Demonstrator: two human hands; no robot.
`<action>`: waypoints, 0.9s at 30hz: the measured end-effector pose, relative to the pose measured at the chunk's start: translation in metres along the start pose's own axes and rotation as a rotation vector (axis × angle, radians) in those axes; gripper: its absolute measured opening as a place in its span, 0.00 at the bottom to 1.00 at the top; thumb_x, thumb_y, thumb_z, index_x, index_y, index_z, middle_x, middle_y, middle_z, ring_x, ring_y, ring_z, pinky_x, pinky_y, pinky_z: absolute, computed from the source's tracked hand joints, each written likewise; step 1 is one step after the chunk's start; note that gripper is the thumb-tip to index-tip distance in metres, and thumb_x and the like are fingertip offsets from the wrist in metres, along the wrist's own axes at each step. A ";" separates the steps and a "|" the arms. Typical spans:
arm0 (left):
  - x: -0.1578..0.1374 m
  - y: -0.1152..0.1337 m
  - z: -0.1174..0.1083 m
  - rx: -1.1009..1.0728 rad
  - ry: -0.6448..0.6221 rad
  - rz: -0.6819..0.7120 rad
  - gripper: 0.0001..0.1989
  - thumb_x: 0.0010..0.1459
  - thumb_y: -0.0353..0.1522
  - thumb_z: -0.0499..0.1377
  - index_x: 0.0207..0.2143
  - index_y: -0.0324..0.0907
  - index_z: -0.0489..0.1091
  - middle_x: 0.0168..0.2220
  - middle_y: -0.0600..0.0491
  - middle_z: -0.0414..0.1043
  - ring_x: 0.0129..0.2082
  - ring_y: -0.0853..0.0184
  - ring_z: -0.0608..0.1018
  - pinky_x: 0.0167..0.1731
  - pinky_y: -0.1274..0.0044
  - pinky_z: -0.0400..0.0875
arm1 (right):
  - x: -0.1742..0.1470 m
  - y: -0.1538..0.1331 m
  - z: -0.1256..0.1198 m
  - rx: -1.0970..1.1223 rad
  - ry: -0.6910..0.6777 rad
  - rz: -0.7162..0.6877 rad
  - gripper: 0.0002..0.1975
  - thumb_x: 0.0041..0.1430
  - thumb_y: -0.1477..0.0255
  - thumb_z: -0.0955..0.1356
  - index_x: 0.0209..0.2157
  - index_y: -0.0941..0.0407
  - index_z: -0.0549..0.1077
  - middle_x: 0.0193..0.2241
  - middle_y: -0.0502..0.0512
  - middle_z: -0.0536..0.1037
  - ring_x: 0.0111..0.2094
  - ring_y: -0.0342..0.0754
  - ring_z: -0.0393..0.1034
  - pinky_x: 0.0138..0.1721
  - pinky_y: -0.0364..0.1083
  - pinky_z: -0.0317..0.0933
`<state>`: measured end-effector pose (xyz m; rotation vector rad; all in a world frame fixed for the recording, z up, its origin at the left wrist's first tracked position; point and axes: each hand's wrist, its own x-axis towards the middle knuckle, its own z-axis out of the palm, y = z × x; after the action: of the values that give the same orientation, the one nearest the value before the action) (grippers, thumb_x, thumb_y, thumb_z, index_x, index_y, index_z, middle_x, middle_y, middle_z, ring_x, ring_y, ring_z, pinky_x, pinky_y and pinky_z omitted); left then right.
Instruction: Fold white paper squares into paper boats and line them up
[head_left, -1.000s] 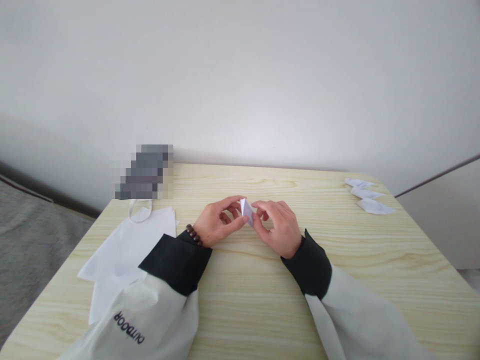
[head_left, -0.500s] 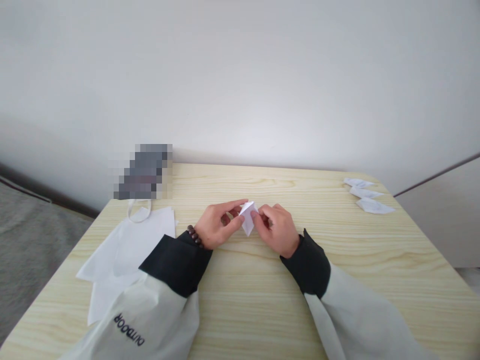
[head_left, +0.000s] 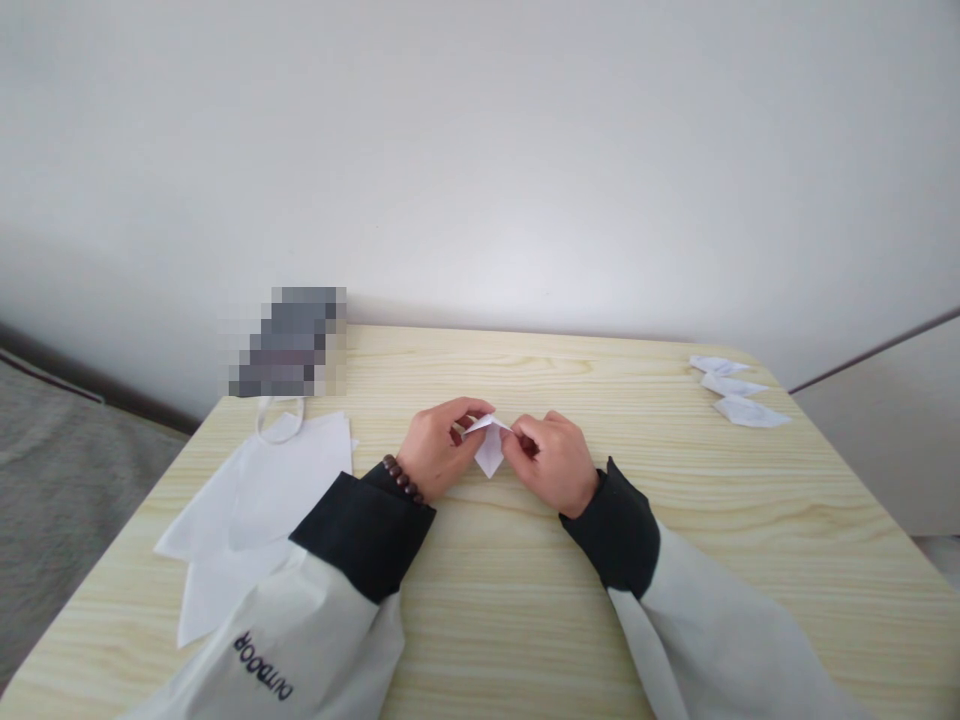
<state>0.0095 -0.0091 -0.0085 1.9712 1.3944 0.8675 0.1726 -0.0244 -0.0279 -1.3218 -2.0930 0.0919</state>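
Observation:
A small folded white paper (head_left: 490, 456) is held between both hands near the middle of the table, its lower point facing me. On its left side, my left hand (head_left: 442, 448) pinches the paper between thumb and fingers. My right hand (head_left: 555, 458) grips its right edge with thumb and curled forefinger. The paper's upper part spreads like two small wings towards the hands. Fingers cover its side corners.
Several white paper sheets (head_left: 277, 480) lie at the left, partly under my left sleeve, with a white ring (head_left: 280, 437) on them. Behind is a blurred-out dark object (head_left: 289, 340). Three folded white papers (head_left: 750, 411) lie at the far right. A wall (head_left: 495, 180) borders the table (head_left: 510, 620).
The folded paper's upper flaps now spread wider to both sides. My left hand has turned slightly and shifted a little right; my right hand stays nearly in place.

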 end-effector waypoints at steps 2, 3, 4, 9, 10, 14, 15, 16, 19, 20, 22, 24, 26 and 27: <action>0.000 0.000 0.000 0.007 -0.009 0.017 0.12 0.52 0.31 0.55 0.39 0.40 0.73 0.32 0.53 0.76 0.24 0.72 0.73 0.25 0.81 0.68 | 0.000 0.000 0.000 0.000 0.002 0.039 0.12 0.55 0.72 0.63 0.19 0.55 0.63 0.14 0.46 0.68 0.17 0.41 0.58 0.28 0.43 0.52; 0.000 0.000 0.000 0.012 -0.014 0.029 0.12 0.52 0.31 0.55 0.39 0.40 0.73 0.33 0.52 0.76 0.24 0.72 0.73 0.26 0.81 0.68 | 0.001 -0.001 0.000 0.011 0.002 0.056 0.10 0.55 0.72 0.64 0.21 0.55 0.64 0.15 0.46 0.68 0.17 0.41 0.59 0.29 0.43 0.52; 0.000 -0.001 0.000 0.017 -0.021 0.042 0.13 0.53 0.32 0.55 0.39 0.39 0.73 0.33 0.52 0.76 0.24 0.72 0.73 0.26 0.80 0.69 | 0.001 -0.001 0.000 0.031 -0.002 0.069 0.08 0.55 0.71 0.64 0.23 0.55 0.65 0.15 0.46 0.68 0.18 0.41 0.60 0.28 0.43 0.52; -0.001 -0.002 0.000 0.048 -0.028 0.073 0.13 0.54 0.32 0.54 0.40 0.39 0.74 0.34 0.52 0.77 0.24 0.71 0.74 0.28 0.79 0.69 | 0.000 -0.002 -0.002 0.240 -0.046 0.088 0.07 0.55 0.75 0.62 0.38 0.55 0.64 0.18 0.43 0.67 0.19 0.41 0.62 0.27 0.40 0.54; -0.001 -0.002 0.000 0.046 -0.025 0.073 0.13 0.54 0.32 0.54 0.40 0.40 0.74 0.34 0.52 0.77 0.25 0.71 0.74 0.28 0.79 0.69 | 0.000 -0.002 -0.002 0.269 -0.053 0.091 0.09 0.55 0.76 0.62 0.39 0.55 0.63 0.18 0.43 0.67 0.19 0.40 0.62 0.27 0.40 0.55; 0.000 -0.001 -0.001 -0.019 -0.023 0.058 0.13 0.52 0.30 0.55 0.40 0.39 0.74 0.34 0.52 0.77 0.26 0.71 0.74 0.28 0.80 0.69 | -0.002 -0.001 -0.002 0.314 -0.069 0.104 0.09 0.55 0.77 0.61 0.39 0.54 0.63 0.19 0.43 0.66 0.20 0.40 0.61 0.27 0.40 0.55; 0.000 -0.001 -0.001 -0.047 -0.029 0.053 0.13 0.51 0.30 0.56 0.40 0.39 0.73 0.34 0.52 0.77 0.26 0.71 0.74 0.27 0.81 0.69 | -0.002 0.000 -0.003 0.324 -0.069 0.109 0.08 0.55 0.77 0.61 0.39 0.54 0.63 0.18 0.43 0.65 0.20 0.40 0.61 0.26 0.39 0.55; 0.000 0.000 -0.001 -0.075 -0.041 0.048 0.13 0.51 0.30 0.56 0.40 0.38 0.73 0.35 0.51 0.77 0.27 0.71 0.74 0.26 0.81 0.68 | -0.002 0.000 -0.003 0.333 -0.068 0.113 0.08 0.55 0.77 0.61 0.38 0.54 0.63 0.18 0.43 0.65 0.19 0.40 0.61 0.25 0.39 0.54; 0.001 0.003 -0.003 -0.128 -0.077 0.040 0.13 0.50 0.31 0.57 0.39 0.38 0.73 0.36 0.50 0.76 0.28 0.70 0.74 0.26 0.81 0.69 | -0.002 0.000 -0.004 0.357 -0.073 0.116 0.07 0.55 0.76 0.62 0.38 0.55 0.64 0.18 0.43 0.66 0.19 0.40 0.61 0.24 0.39 0.54; 0.001 0.003 -0.003 -0.134 -0.085 0.037 0.13 0.50 0.31 0.57 0.39 0.38 0.73 0.36 0.50 0.76 0.28 0.70 0.74 0.26 0.80 0.69 | -0.002 0.000 -0.005 0.361 -0.074 0.116 0.07 0.55 0.76 0.63 0.37 0.55 0.64 0.18 0.43 0.67 0.19 0.39 0.61 0.24 0.39 0.54; 0.001 0.002 -0.002 -0.150 -0.098 0.012 0.13 0.49 0.30 0.57 0.39 0.38 0.73 0.36 0.50 0.76 0.28 0.70 0.74 0.26 0.80 0.69 | -0.001 0.000 -0.005 0.365 -0.072 0.119 0.07 0.54 0.76 0.63 0.37 0.55 0.65 0.18 0.43 0.67 0.19 0.39 0.61 0.24 0.39 0.55; 0.001 0.000 -0.001 -0.230 -0.118 -0.036 0.13 0.50 0.31 0.58 0.39 0.38 0.72 0.38 0.49 0.76 0.30 0.68 0.76 0.27 0.78 0.70 | -0.001 -0.001 -0.005 0.371 -0.072 0.122 0.08 0.54 0.77 0.63 0.37 0.55 0.65 0.18 0.43 0.67 0.18 0.39 0.61 0.24 0.39 0.55; 0.001 -0.003 0.000 -0.397 -0.144 -0.080 0.14 0.50 0.32 0.58 0.40 0.36 0.71 0.40 0.46 0.75 0.35 0.64 0.77 0.34 0.75 0.71 | -0.001 -0.001 -0.005 0.387 -0.062 0.116 0.09 0.53 0.77 0.63 0.37 0.55 0.64 0.18 0.43 0.67 0.18 0.39 0.60 0.23 0.39 0.55; 0.002 -0.005 0.001 -0.498 -0.161 -0.091 0.15 0.50 0.33 0.59 0.41 0.36 0.71 0.41 0.45 0.75 0.39 0.62 0.77 0.38 0.73 0.71 | -0.002 -0.001 -0.005 0.405 -0.053 0.109 0.09 0.53 0.77 0.63 0.38 0.55 0.64 0.18 0.43 0.66 0.18 0.39 0.60 0.23 0.39 0.55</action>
<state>0.0077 -0.0059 -0.0126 1.5484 1.0432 0.8900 0.1753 -0.0276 -0.0243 -1.1904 -1.9132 0.5715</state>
